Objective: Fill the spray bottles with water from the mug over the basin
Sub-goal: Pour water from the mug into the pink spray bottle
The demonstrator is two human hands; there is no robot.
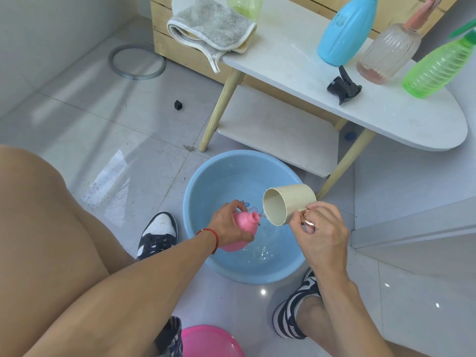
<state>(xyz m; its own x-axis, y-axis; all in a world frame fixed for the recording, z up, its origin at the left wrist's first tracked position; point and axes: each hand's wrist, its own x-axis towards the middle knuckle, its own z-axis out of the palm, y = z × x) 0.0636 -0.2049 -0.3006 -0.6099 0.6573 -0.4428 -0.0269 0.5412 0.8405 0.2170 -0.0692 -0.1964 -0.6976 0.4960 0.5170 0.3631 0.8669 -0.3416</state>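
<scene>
Left hand [226, 222] fingers clamp the pink spray bottle [240, 234] over the blue basin [198, 202]; at its 3 o'clock, right hand [318, 233] fingers grip the tilted mug [288, 203]; other bottles stand on the counter [296, 65] at 12 o'clock.

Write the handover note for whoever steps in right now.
Left hand grips the pink bottle, cap off, tilted over the blue basin.
Right hand holds the beige mug by its handle, tipped towards the bottle's neck.
Basin holds water.
On the table: blue bottle, clear bottle, green bottle, a loose black spray head.
Left: finish pouring, cap it, fill any others.
</scene>
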